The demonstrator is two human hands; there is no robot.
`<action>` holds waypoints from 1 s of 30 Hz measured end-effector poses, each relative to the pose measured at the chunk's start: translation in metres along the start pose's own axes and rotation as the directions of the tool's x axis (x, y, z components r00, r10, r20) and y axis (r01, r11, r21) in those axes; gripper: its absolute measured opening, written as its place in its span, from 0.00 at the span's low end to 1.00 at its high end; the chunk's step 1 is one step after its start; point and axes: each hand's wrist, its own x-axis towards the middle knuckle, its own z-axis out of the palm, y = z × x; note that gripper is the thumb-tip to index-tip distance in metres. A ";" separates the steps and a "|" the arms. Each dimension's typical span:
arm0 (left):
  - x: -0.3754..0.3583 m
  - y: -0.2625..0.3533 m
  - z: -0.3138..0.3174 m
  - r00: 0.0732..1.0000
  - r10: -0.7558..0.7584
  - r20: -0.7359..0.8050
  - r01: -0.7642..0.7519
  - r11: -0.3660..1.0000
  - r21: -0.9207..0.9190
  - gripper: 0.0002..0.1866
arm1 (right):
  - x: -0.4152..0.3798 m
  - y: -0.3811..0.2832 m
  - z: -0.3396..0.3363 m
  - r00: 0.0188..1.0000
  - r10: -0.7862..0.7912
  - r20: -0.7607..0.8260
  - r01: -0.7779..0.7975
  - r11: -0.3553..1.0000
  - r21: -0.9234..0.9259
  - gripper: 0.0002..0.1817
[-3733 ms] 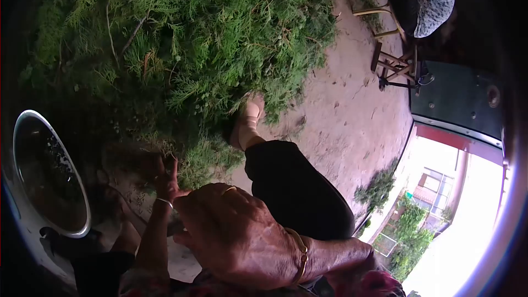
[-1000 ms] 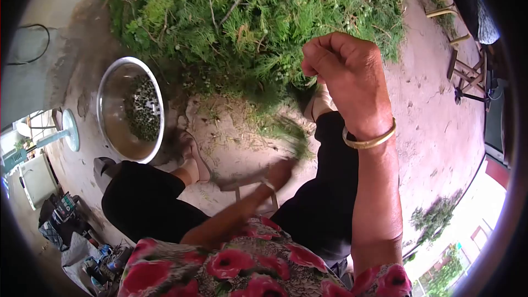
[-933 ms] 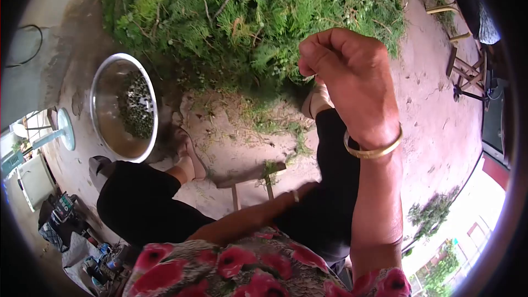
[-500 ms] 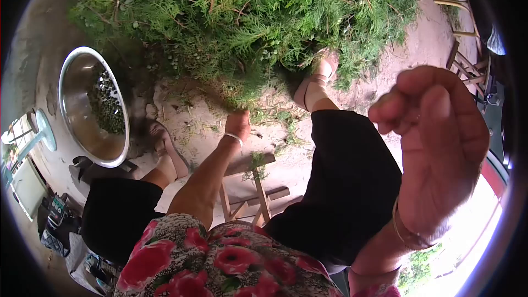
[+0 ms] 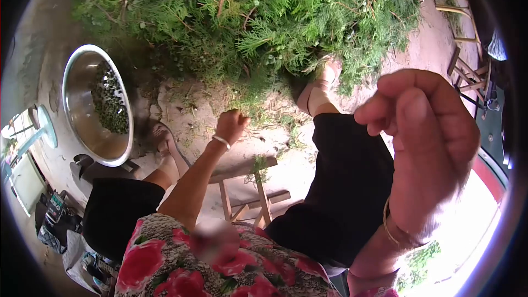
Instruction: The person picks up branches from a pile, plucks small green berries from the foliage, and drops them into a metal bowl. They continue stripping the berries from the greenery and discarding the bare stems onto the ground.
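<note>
My left hand (image 5: 231, 125), with a white bangle at its wrist, is closed over the littered floor in front of a wooden stool. What its fingers hold, if anything, is hidden. Close to the camera on the right, my right hand (image 5: 432, 124) is raised, its fingers curled in against the thumb; I cannot make out anything in them. Ahead lies a large heap of green conifer branches (image 5: 264, 38) bearing small round cones. On the left, a tilted metal basin (image 5: 80, 126) contains many small green pieces (image 5: 113, 107), which look like picked cones.
A small wooden stool (image 5: 264, 195) with a sprig on it stands between my legs. My sandalled feet flank the floor (image 5: 192, 104), strewn with clippings. Folding wooden frames (image 5: 470, 74) are at the right, a pale blue stand (image 5: 47, 126) at the far left.
My left hand has drawn back slightly from the branches toward me. The right hand has shifted a little left, its fingers still curled. The blurred green by my left hand is less smeared.
</note>
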 end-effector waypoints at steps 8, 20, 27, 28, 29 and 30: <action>-0.070 -0.110 -0.186 0.462 -0.739 -0.491 -0.154 0.478 -0.865 0.05 | 0.002 -0.012 0.002 0.995 -0.046 0.086 0.046 0.999 0.006 0.11; 0.027 -0.080 -0.134 0.940 -0.170 -0.296 0.184 0.983 0.018 0.40 | -0.006 -0.018 0.012 0.995 -0.013 0.094 0.030 0.983 -0.182 0.11; 0.124 -0.081 -0.142 0.866 -0.412 -0.283 0.435 0.900 0.022 0.58 | -0.012 -0.021 0.033 0.996 0.086 0.036 -0.078 0.980 -0.181 0.13; 0.134 -0.098 -0.135 0.865 -0.417 -0.278 0.439 0.898 0.018 0.58 | -0.013 -0.017 0.035 0.995 0.089 0.040 -0.080 0.979 -0.187 0.13; 0.142 -0.113 -0.128 0.897 -0.402 -0.181 0.397 0.915 -0.067 0.54 | -0.013 -0.012 0.036 0.998 0.053 0.040 -0.047 0.988 -0.148 0.12; 0.139 -0.107 -0.124 0.912 -0.390 -0.128 0.378 0.919 -0.111 0.52 | -0.013 -0.009 0.037 0.999 0.020 0.036 -0.016 0.994 -0.108 0.12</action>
